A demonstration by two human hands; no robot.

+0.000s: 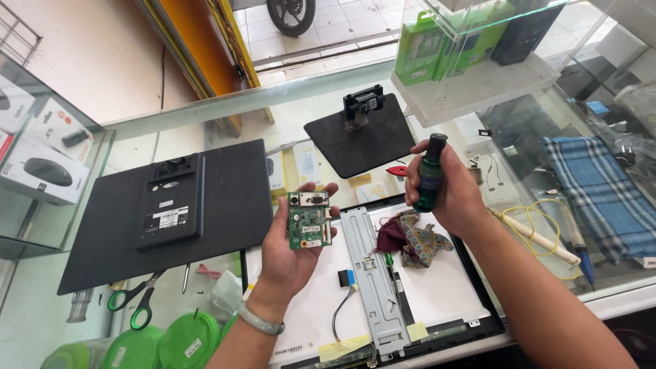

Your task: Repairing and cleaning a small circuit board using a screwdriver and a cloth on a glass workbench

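My left hand (290, 249) holds a small green circuit board (309, 220) upright, with its connector ports at the top edge. My right hand (447, 195) grips a dark green bottle (429, 172) with a black cap, raised to the right of the board. Below both hands lies an opened monitor panel (444, 287), white-backed, with a grey metal bracket (372, 273) down its middle. A patterned cloth (410, 236) lies crumpled on the panel beside the bracket.
A black monitor back cover (171, 212) lies at the left on the glass counter, a monitor stand base (362, 133) farther back. Green-handled scissors (133, 301) and green lids (160, 342) sit front left. A soldering iron with yellow cable (540, 239) and a checked cloth (601, 191) are right.
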